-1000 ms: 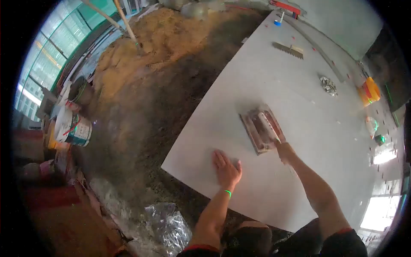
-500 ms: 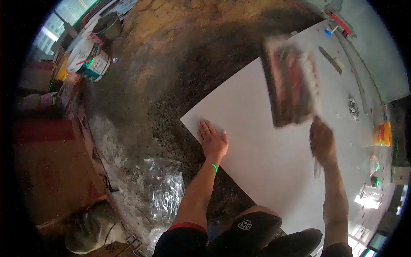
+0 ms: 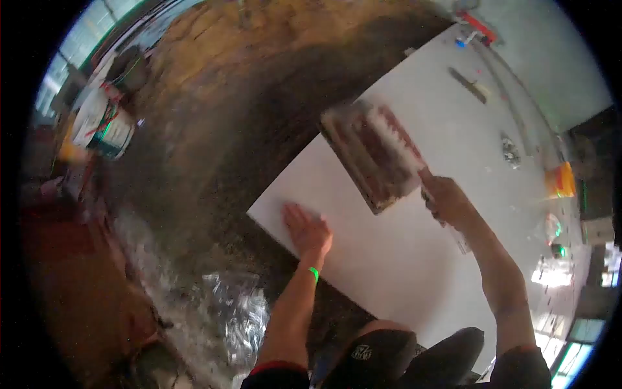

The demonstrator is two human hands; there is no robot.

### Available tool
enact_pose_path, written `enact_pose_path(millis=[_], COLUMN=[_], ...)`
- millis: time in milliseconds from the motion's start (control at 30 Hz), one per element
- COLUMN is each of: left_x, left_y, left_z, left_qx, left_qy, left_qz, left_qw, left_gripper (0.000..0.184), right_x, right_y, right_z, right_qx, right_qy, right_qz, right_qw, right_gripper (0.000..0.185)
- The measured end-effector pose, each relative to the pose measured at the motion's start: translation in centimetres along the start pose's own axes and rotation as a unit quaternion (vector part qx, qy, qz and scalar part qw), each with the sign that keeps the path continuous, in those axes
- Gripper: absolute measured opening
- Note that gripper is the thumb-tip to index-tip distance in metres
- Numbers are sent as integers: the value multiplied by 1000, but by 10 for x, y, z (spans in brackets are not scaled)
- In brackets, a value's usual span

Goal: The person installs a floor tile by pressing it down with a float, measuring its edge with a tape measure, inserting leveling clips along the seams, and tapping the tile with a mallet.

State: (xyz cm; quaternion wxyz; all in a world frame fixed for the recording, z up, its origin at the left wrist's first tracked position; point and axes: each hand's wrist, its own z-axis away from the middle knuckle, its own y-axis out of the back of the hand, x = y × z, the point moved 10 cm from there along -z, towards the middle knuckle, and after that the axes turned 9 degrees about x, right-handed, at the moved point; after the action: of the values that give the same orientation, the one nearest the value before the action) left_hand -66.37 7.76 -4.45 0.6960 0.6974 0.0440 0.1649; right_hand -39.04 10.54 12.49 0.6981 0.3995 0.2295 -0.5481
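Observation:
A large white tile (image 3: 382, 259) lies over dark, rough mortar. Near its left corner, my left hand (image 3: 306, 230) rests flat on the surface with fingers stretched out. My right hand (image 3: 447, 201) is wrapped around the handle of a wide, flat paddle-shaped tool (image 3: 372, 152). The tool has a broad brownish-red face with a whitish toothed-looking strip along one side. It is blurred and appears over the tile's upper left edge; whether it touches the tile I cannot tell.
Sandy mortar (image 3: 259, 32) spreads beyond the tile. A white bucket (image 3: 107, 126) stands at left, and crumpled clear plastic (image 3: 240, 318) lies near my left arm. A notched-looking strip tool (image 3: 468, 84), a red-handled tool (image 3: 478, 27) and a yellow container (image 3: 560, 180) are on the right.
My right hand has swung the paddle-shaped tool left and towards the tile's left edge, turning it. My left hand stays flat on the tile. The whole view has shifted slightly.

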Motion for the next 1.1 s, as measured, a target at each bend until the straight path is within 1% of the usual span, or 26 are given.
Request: enact_pose_path(millis=[33,100,133,167,233,300,333,367,433,467,500,567,600,633,667,733,767,800,867,900,933,967,1000,1033,1067,1100], left_x=[4,11,19,25,40,62,70,75,82,82,82,86,91,92,94,99,96,97,90,94,94,94,86,98,76,56], left_y=[-6,-22,-22,-10,-6,-15,-16,-19,-20,-20,-19,-12,-11,-15,-20,-15,-15,-19,-42,-27,-37,-46,-53,-60,-99,-135], left_z=[-5,-12,-13,-15,-30,-39,-48,-48,-46,-49,-48,-47,-51,-53,-54,-54,-57,-54,-56,-48,-50,-51,-57,-59,-79,-97], left_qx=[2,19,18,31,52,16,24,38,50,56,60,54,49,48,56,68,45,16,18,75,61,47,115,61,107,152], left_qy=[-14,-45,-52,-56,-64,-94,-103,-113,-133,-134,-133,-144,-163,-167,-171,-192,-178,-168,-163,-200,-210,-222,-204,-233,-239,-240], left_qz=[11,15,22,26,33,49,49,45,39,43,47,44,36,37,42,47,43,44,61,96,26,-43,1,-130,-169,-208], left_qw=[1000,999,998,998,996,994,993,992,989,989,988,987,985,984,983,978,982,985,985,972,975,973,972,962,950,936], left_gripper=[77,76,76,76,76,76,76,76,76,76,76,77,77,77,78,78,79,79,77,74,72,70,67,61,57,53], right_x=[-36,-68,-51,-11,98,112,84,75,24,-28,-64,-78,-63,-28,16,110,138,156,204,274,251,226,192,235,295,353], right_y=[21,51,64,70,68,72,78,73,98,94,102,133,140,131,125,102,93,84,65,59,85,110,135,164,206,247], right_z=[10,29,24,6,-78,-108,-118,-126,-140,-106,-76,-64,-63,-83,-106,-159,-175,-190,-220,-250,-182,-106,-18,-2,12,29], right_qx=[81,220,295,325,327,305,211,102,99,108,182,338,417,418,408,328,275,220,135,110,87,91,119,130,145,179], right_qy=[102,273,298,292,261,226,92,-48,55,44,65,208,260,291,289,221,189,175,215,203,95,-23,-132,-60,24,99], right_qz=[23,68,93,93,175,251,170,87,85,117,75,127,142,183,220,318,346,374,458,515,409,277,164,63,203,343], right_qw=[991,934,903,895,892,890,958,990,990,986,978,909,859,841,837,862,877,884,852,826,903,956,970,988,968,917], right_gripper=[58,54,53,53,51,49,50,51,58,56,53,54,54,55,44,24,18,19,36,26,30,41,55,54,50,48])
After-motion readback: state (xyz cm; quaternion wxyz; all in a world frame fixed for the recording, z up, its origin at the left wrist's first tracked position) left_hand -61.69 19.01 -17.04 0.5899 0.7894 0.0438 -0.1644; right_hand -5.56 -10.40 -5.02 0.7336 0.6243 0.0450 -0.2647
